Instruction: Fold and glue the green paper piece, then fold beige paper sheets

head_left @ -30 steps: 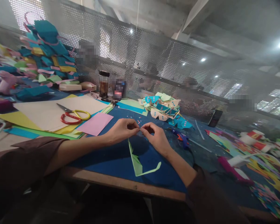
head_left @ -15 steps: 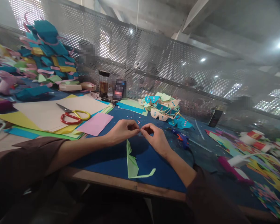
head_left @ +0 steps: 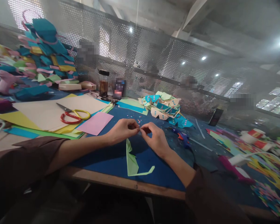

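My left hand (head_left: 123, 131) and my right hand (head_left: 156, 139) meet fingertip to fingertip above the blue tabletop (head_left: 102, 161). Thumb and index finger of each are pinched together; whatever lies between them is too small to make out. Just below and nearer to me lies a folded light green paper piece (head_left: 132, 163) with a thin strip reaching right. Tiny pink and blue paper bits (head_left: 138, 118) are scattered beyond my fingers. To the right of my right hand rests a blue and orange glue gun (head_left: 182, 137).
On the left, scissors (head_left: 75, 115) with red and yellow handles lie on stacked paper sheets (head_left: 39, 112), beside a pink sheet (head_left: 96, 123). Dotted paper masks (head_left: 163, 109) are heaped at the back. A jar (head_left: 104, 84) and a leaning phone (head_left: 216, 117) stand there too. A pink power strip (head_left: 235, 169) is at right.
Both hands stay pinched together at nearly the same spot, with only a very slight shift of the fingers. The green paper piece and the other things lie as before.
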`<action>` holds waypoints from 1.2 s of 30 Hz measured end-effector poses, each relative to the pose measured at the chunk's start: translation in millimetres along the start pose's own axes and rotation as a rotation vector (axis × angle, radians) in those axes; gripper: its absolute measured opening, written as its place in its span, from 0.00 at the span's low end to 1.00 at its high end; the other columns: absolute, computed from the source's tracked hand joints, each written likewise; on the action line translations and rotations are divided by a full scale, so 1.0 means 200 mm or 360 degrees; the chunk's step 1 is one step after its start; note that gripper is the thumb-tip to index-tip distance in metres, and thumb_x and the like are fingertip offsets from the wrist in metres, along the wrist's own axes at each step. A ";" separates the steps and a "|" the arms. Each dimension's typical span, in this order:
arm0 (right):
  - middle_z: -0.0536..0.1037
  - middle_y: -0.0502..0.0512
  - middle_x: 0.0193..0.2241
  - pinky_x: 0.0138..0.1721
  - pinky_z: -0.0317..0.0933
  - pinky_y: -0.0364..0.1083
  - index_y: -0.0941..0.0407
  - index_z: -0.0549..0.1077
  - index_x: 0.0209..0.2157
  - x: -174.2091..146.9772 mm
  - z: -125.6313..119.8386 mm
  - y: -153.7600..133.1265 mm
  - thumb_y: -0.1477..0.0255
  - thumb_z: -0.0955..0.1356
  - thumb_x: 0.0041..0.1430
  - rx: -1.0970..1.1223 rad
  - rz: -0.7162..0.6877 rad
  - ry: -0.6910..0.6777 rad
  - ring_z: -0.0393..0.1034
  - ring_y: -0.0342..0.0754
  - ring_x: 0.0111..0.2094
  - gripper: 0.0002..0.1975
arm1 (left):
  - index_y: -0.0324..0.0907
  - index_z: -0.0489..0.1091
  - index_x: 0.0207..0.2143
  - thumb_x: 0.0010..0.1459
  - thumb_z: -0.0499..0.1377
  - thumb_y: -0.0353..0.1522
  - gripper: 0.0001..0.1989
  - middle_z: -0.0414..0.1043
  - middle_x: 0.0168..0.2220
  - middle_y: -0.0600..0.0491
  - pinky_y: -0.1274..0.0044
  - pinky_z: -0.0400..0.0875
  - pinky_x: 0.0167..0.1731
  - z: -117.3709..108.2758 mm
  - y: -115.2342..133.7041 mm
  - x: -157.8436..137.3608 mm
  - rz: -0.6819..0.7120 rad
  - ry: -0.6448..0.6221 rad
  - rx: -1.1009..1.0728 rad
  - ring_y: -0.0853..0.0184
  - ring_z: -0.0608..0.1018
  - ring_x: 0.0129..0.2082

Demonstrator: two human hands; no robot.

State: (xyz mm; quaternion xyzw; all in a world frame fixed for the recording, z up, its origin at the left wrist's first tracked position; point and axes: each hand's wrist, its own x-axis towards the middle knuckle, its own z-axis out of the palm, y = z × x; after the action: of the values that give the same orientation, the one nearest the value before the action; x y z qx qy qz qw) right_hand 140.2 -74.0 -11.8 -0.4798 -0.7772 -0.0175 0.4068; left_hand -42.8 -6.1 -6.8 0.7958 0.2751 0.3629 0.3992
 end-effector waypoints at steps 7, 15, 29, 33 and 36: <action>0.76 0.54 0.33 0.39 0.63 0.46 0.55 0.72 0.37 0.00 -0.01 -0.03 0.74 0.65 0.65 -0.0289 -0.0170 0.0021 0.72 0.48 0.35 0.04 | 0.38 0.72 0.28 0.52 0.60 0.32 0.05 0.69 0.22 0.58 0.80 0.62 0.25 -0.01 0.00 0.00 -0.0008 -0.0025 -0.0090 0.72 0.69 0.24; 0.77 0.54 0.32 0.39 0.61 0.47 0.55 0.71 0.37 0.00 -0.01 -0.03 0.74 0.65 0.66 -0.0553 -0.0343 0.0073 0.71 0.49 0.34 0.04 | 0.38 0.72 0.28 0.52 0.60 0.32 0.05 0.69 0.22 0.58 0.80 0.63 0.26 -0.01 0.01 0.00 -0.0023 -0.0042 -0.0108 0.71 0.70 0.24; 0.76 0.52 0.31 0.39 0.63 0.45 0.55 0.71 0.33 0.01 -0.02 -0.05 0.68 0.65 0.66 0.0209 0.0126 0.0033 0.71 0.46 0.33 0.08 | 0.38 0.73 0.28 0.52 0.60 0.30 0.04 0.70 0.24 0.57 0.80 0.62 0.27 -0.01 0.03 0.00 0.0061 0.0007 -0.0015 0.71 0.70 0.26; 0.76 0.50 0.28 0.37 0.65 0.44 0.55 0.72 0.33 0.03 -0.02 -0.03 0.62 0.66 0.65 0.0705 0.0475 -0.0064 0.72 0.46 0.32 0.12 | 0.39 0.73 0.28 0.53 0.59 0.30 0.04 0.72 0.26 0.56 0.79 0.64 0.30 -0.01 0.05 -0.01 0.0119 0.0007 0.0014 0.71 0.71 0.28; 0.76 0.50 0.28 0.38 0.66 0.46 0.56 0.72 0.34 0.03 -0.01 0.00 0.61 0.68 0.62 0.0913 0.0589 -0.0140 0.73 0.47 0.32 0.11 | 0.39 0.74 0.29 0.54 0.59 0.29 0.04 0.73 0.26 0.56 0.80 0.65 0.30 -0.01 0.05 -0.01 0.0134 0.0010 0.0040 0.71 0.72 0.28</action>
State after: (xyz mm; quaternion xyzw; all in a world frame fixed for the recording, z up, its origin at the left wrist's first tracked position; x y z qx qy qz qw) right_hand 139.9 -70.0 -6.7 -0.4789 -0.6672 0.2966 0.4874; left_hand -44.2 -12.8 2.0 0.8104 0.2470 0.3785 0.3727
